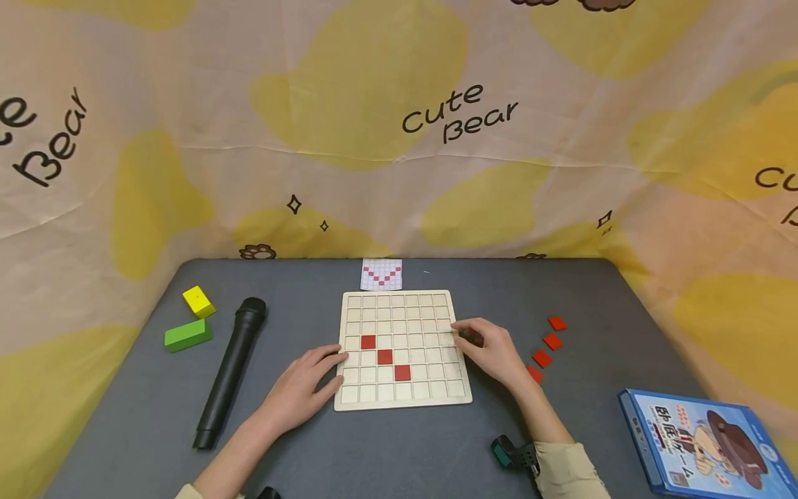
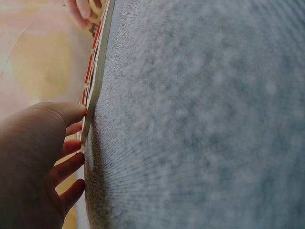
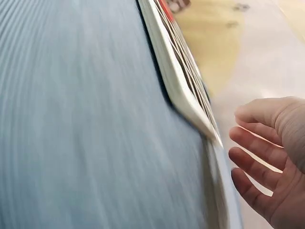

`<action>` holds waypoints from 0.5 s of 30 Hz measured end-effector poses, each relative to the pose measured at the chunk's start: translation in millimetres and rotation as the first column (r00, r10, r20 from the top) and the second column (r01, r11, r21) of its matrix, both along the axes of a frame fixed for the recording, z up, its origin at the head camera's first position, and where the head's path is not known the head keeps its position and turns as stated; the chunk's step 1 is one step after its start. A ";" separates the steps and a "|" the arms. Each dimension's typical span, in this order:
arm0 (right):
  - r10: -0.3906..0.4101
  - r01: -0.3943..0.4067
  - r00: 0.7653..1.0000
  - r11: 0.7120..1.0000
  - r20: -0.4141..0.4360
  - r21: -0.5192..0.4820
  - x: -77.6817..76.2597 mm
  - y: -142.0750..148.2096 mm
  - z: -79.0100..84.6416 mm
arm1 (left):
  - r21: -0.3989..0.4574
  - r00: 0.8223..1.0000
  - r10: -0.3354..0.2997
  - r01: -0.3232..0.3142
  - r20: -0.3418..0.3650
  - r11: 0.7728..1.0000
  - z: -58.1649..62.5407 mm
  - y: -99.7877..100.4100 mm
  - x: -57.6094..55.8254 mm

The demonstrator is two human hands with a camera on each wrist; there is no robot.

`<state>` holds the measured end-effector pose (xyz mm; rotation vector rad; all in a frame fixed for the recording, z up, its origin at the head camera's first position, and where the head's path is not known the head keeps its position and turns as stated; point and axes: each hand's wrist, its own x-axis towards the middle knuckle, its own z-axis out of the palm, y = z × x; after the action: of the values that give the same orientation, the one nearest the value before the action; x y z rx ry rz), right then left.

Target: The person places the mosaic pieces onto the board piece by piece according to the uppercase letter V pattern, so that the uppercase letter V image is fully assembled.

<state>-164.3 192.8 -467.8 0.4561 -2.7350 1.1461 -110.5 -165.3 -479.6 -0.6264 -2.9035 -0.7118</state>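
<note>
Head view shows a white board (image 1: 433,355) in the middle of the desk (image 1: 349,457). Three red tiles (image 1: 385,357) sit on it in a slanted line, going down to the right. The left hand (image 1: 302,391) touches the board's left edge, its fingers spread apart. The right hand (image 1: 492,346) is at the right edge, fingers a bit bent and apart, holding nothing; I can't tell if it touches. Four more tiles (image 1: 542,358) lie to its right, near a blue box (image 1: 704,443). A small card (image 1: 382,283) is just behind the board.
</note>
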 end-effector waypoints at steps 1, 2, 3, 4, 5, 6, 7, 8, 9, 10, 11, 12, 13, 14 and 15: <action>-0.023 0.023 1.000 1.000 0.001 0.006 1.0 7.1 0.1 | -0.001 1.000 0.002 -0.002 0.003 1.000 0.1 0.0 0.1; -0.046 0.046 0.999 0.999 0.002 0.013 1.9 14.2 -0.1 | -0.002 1.000 0.003 -0.003 0.004 1.000 0.2 0.2 0.1; -0.066 0.066 0.998 0.998 0.002 0.020 2.9 21.3 0.1 | -0.003 1.000 0.004 -0.004 0.004 1.000 0.3 0.3 0.2; -0.084 0.084 0.996 0.996 0.003 0.030 3.8 28.3 -0.2 | -0.002 1.000 0.005 -0.005 0.003 1.000 0.3 0.3 0.2; -0.100 0.100 0.995 0.994 0.003 0.040 4.6 35.1 -0.5 | -0.003 1.000 0.005 -0.005 0.002 1.000 0.2 0.4 0.3; -0.116 0.116 0.993 0.992 0.001 0.051 5.6 41.7 -0.8 | -0.002 1.000 0.005 -0.005 -0.001 1.000 0.1 0.4 0.4; -0.133 0.133 0.991 0.989 -0.004 0.060 6.7 48.3 -1.3 | -0.003 1.000 0.004 -0.004 -0.004 1.000 0.0 0.5 0.4; -0.153 0.153 0.988 0.986 -0.009 0.070 7.8 54.7 -1.7 | -0.002 1.000 0.002 -0.002 -0.007 1.000 -0.2 0.5 0.5; -0.176 0.176 0.984 0.981 -0.011 0.077 9.0 60.6 -1.8 | -0.001 1.000 0.001 -0.001 -0.010 1.000 -0.4 0.5 0.5; -0.203 0.204 0.979 0.976 -0.015 0.082 10.5 66.3 -2.3 | 0.002 1.000 0.000 0.000 -0.013 1.000 -0.7 0.5 0.4; -0.230 0.230 0.973 0.970 -0.009 0.081 11.8 71.9 -1.7 | 0.004 1.000 -0.001 0.001 -0.014 1.000 -0.6 0.5 0.3; -0.260 0.260 0.966 0.962 -0.004 0.083 13.2 77.3 -1.1 | 0.004 1.000 -0.002 0.002 -0.016 1.000 -0.7 0.5 0.2; -0.290 0.289 0.957 0.953 0.001 0.085 14.2 82.4 -0.4 | 0.005 1.000 -0.003 0.003 -0.018 1.000 -0.7 0.5 0.1; -0.319 0.317 0.948 0.944 0.009 0.091 15.1 87.1 0.4 | 0.006 1.000 -0.003 0.003 -0.018 1.000 -0.7 0.4 0.0; -0.346 0.343 0.938 0.935 0.020 0.095 16.0 91.4 1.4 | 0.007 1.000 -0.003 0.003 -0.018 1.000 -0.7 0.4 -0.1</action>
<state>-148.3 284.2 -466.4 -0.0411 -2.7554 0.9515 -110.6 -164.8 -480.3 -0.6333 -2.8832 -0.7123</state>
